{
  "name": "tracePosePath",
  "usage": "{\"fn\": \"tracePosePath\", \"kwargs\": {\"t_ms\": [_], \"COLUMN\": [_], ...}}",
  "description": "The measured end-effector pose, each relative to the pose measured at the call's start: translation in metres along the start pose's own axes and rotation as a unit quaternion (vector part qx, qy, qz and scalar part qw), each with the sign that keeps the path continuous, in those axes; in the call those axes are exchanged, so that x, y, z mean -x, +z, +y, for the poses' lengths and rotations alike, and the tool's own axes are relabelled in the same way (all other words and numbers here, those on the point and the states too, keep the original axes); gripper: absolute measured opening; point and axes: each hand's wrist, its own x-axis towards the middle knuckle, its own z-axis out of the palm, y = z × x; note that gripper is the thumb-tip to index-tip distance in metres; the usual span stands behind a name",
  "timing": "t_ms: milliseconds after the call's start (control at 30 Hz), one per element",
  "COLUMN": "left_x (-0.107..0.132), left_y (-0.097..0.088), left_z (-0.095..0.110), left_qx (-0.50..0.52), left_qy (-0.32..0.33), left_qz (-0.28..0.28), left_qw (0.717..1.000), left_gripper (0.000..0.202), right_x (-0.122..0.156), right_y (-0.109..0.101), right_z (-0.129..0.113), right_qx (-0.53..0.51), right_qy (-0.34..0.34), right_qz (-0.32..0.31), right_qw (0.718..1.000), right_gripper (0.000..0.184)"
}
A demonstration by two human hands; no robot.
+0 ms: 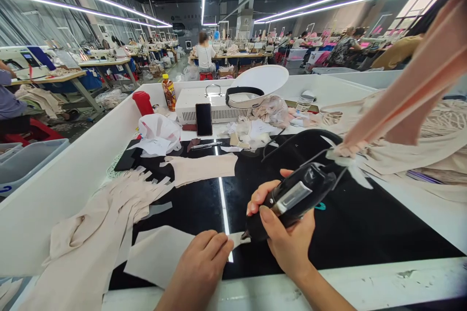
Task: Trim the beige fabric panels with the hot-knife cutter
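My right hand (292, 243) is wrapped around a black corded handheld power tool (292, 199). Its narrow metal tip points down at the end of a beige fabric strip (239, 239) on the black work surface. My left hand (204, 257) has its fingers closed and pressed together on that strip's other end, close to the tool tip. Under and beside this hand lies a flat pale fabric panel (156, 250); part of it is covered by the hand. A second beige panel (204, 167) lies flat further back on the black surface (350, 233).
Draped beige fabric (95, 228) lies at left. Pink cloth (404, 77) hangs at right near the tool's cord, above more piled fabric (430, 146). Behind stand a phone (204, 119), a white metal box (186, 104), a drink bottle (169, 92) and a plastic bag (158, 131).
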Motion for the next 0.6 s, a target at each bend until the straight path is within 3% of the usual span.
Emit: {"fn": "tracePosePath", "kwargs": {"t_ms": [233, 600], "left_x": [-0.0002, -0.0022], "left_y": [-0.0014, -0.0074], "left_z": [0.0001, -0.0001], "left_qx": [-0.005, -0.002], "left_qy": [0.002, 0.001], "left_qz": [-0.008, -0.036], "left_qw": [1.000, 0.999], "left_gripper": [0.031, 0.029], "right_x": [0.0076, 0.0011], "right_y": [-0.0001, -0.0059], "right_z": [0.0036, -0.0021], "right_qx": [0.025, 0.022], "right_qy": [0.006, -0.003], "right_qz": [-0.035, 0.005], "right_qw": [0.999, 1.000], "right_gripper": [0.056, 0.051]}}
